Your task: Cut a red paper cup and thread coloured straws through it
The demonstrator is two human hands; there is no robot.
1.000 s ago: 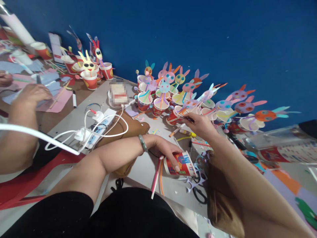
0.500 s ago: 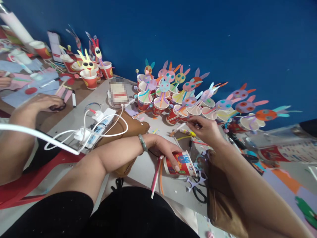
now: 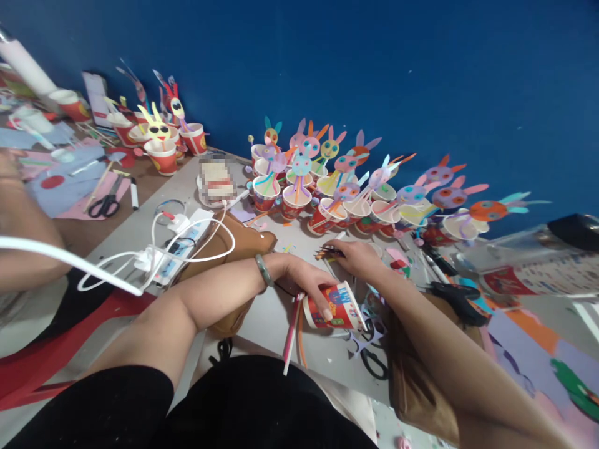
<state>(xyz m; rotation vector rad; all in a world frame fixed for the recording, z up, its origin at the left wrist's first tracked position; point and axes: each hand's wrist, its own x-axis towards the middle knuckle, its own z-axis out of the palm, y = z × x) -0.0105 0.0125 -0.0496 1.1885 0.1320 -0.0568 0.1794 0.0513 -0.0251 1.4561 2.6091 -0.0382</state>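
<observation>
By the left hand (image 3: 311, 280), a tipped paper cup (image 3: 333, 307) is held; the right hand (image 3: 352, 257) is poised beyond!
A pink stick (image 3: 292, 328) and orange strip (image 3: 301, 340) are seen beside the cup's base; the cup is clasped lightly under curled fingers, its mouth turned right; the right fingertips are bunched near the tabletop, though whether anything is pinched cannot be told; farther right, black-handled scissors (image 3: 374, 363) are left lying.
</observation>
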